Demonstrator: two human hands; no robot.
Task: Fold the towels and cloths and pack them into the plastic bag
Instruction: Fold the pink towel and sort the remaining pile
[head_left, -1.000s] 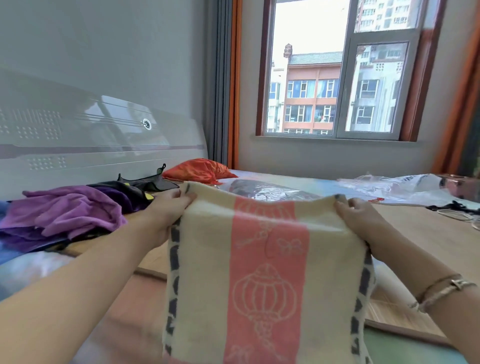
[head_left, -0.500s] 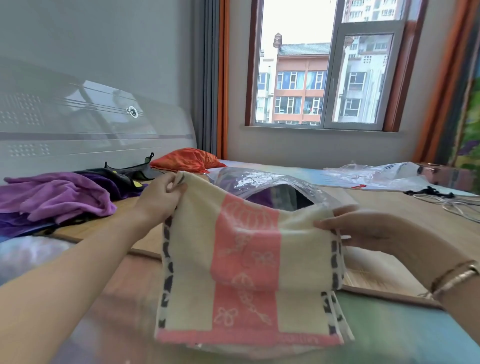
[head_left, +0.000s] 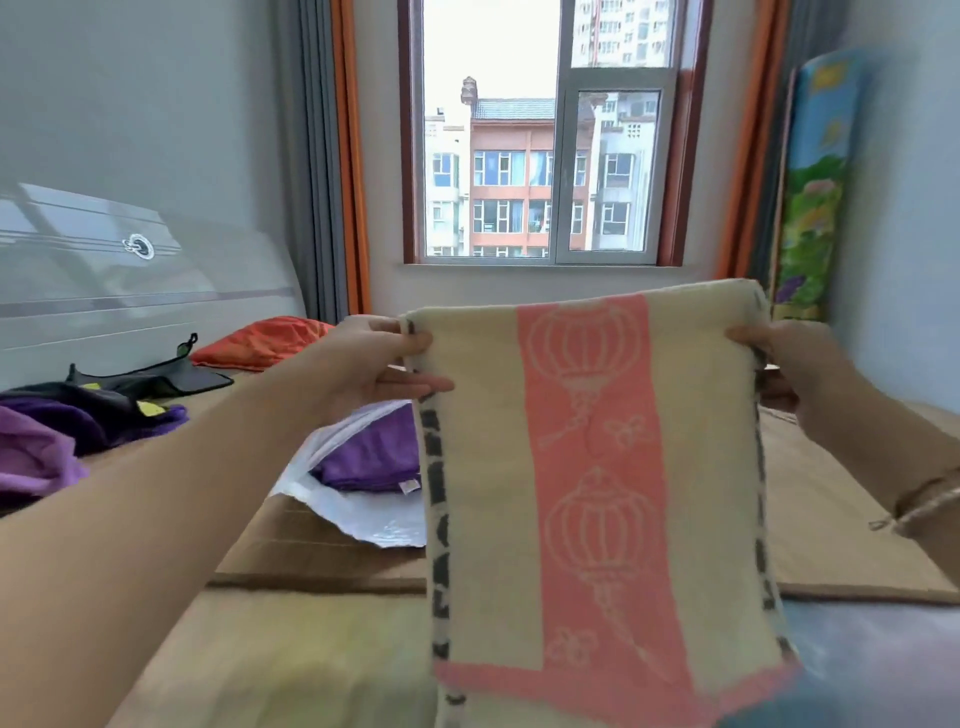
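Held up where it hangs before the window, the cream towel with its pink lantern band is pinched at its top corners by the left hand and right hand. No legible writing. Its lower edge is blurred; it hides part of the plastic bag on the bed, which holds a folded purple cloth.
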